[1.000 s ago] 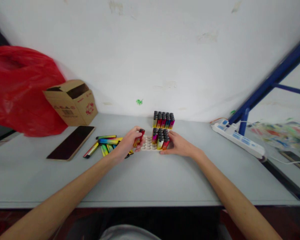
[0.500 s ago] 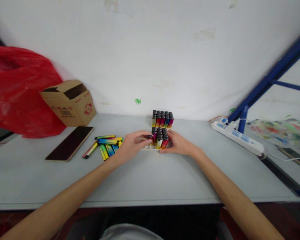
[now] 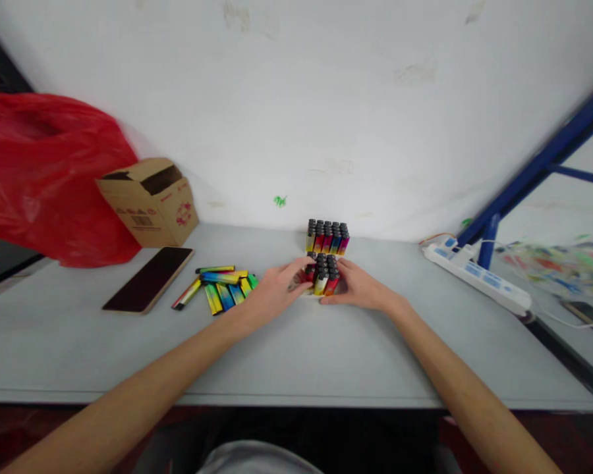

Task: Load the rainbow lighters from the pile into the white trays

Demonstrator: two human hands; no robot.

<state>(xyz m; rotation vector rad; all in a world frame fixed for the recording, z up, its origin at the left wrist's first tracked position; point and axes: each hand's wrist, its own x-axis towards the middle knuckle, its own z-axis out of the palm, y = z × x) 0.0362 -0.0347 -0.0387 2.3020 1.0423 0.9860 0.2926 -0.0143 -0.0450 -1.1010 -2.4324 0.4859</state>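
A white holder (image 3: 312, 294) carries upright lighters (image 3: 321, 282) with black tops. My left hand (image 3: 278, 289) is at the holder's left side, its thumb and fingers closed on a red lighter (image 3: 310, 273) that stands among the others. Against the right side of the group rests my right hand (image 3: 358, 287), thumb at the front and fingers behind, curved round the holder and its lighters. Behind them stands a second block of upright lighters (image 3: 327, 238). Loose yellow, blue and green lighters (image 3: 222, 289) lie left of my left hand.
A dark phone (image 3: 149, 280) lies at the left, before an open cardboard box (image 3: 161, 207) and a red plastic bag (image 3: 54, 178). A white power strip (image 3: 479, 280) lies at the right near a blue metal frame (image 3: 538, 158). A wall (image 3: 326, 118) rises behind the table (image 3: 296, 355).
My left hand has brought the lighter from the holder's left edge rightward, in against the standing group. The whole view has shifted slightly. My right hand keeps its place at the holder.
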